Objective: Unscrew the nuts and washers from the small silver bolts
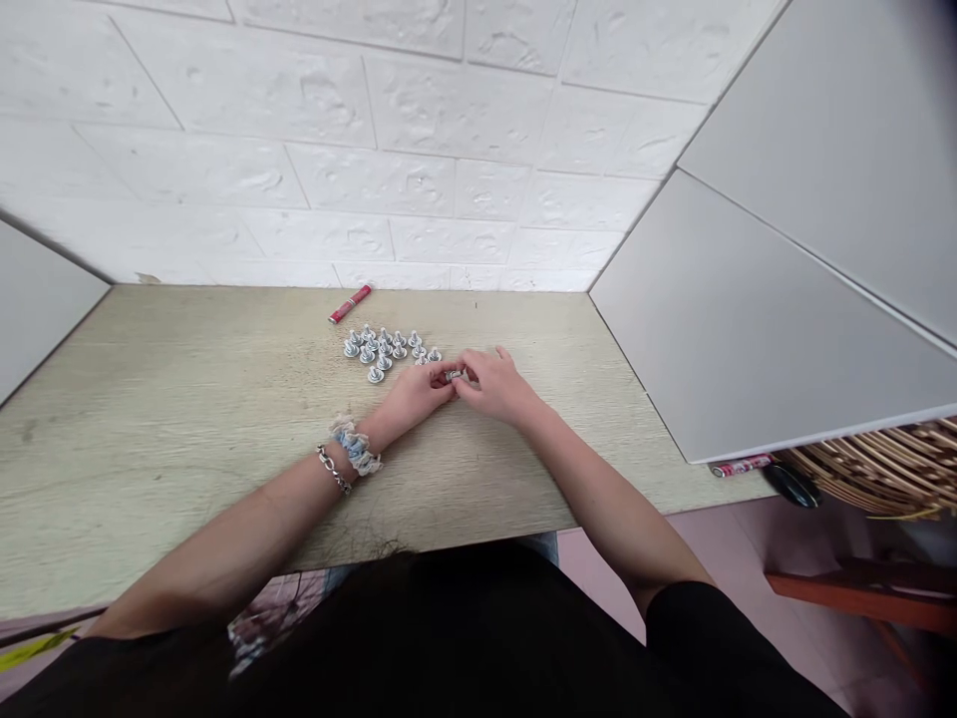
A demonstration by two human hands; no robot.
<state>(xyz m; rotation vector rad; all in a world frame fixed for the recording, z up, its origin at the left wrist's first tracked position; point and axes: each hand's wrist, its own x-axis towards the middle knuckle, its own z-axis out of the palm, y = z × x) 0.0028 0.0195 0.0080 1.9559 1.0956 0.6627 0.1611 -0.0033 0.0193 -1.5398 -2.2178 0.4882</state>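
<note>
Over the middle of the wooden table, my left hand (423,389) is closed around one side of a small silver metal piece that looks like a bolt (453,375). My right hand (489,383) meets it from the other side, thumb and fingers pinched at the bolt's end. Fingers cover much of the bolt, so its full shape is hidden. Just beyond and left of my hands stands a loose group of several silver bolts with washers (384,348), shanks pointing up. One bolt (375,375) sits a little nearer to me than the others.
A red tube-like packet (350,303) lies behind the bolts, near the white brick wall (419,179). Grey panels (785,319) border the table (186,439) on the right. Another red tube (740,466), a black object (793,486) and a wicker basket (882,464) are at far right.
</note>
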